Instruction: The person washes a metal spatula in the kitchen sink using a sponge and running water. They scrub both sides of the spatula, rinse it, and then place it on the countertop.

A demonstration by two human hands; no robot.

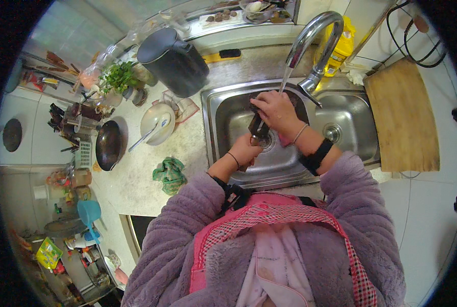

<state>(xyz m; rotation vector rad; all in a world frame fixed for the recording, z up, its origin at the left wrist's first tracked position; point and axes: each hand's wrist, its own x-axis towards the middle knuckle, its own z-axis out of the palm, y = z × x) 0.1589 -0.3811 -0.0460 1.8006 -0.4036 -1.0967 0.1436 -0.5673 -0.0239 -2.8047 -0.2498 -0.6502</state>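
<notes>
Over the left basin of the steel sink (210,126), my left hand (243,151) is closed around the handle of a dark utensil (257,126) with a metal collar. My right hand (276,111) is curled over its far end, so that end is mostly hidden and I cannot tell the exact kind of utensil. Water from the chrome faucet (316,27) runs down onto my right hand. Something pink (286,139) shows below that hand, too covered to identify. Behind it, a dark area (298,105) lies at the back of the basin.
A wooden cutting board (403,119) rests right of the second basin (345,126). Left on the counter are a bowl with a spoon (157,124), a green cloth (170,175), a wok (109,146) and a black kettle (173,61). A brush (222,55) lies behind the sink.
</notes>
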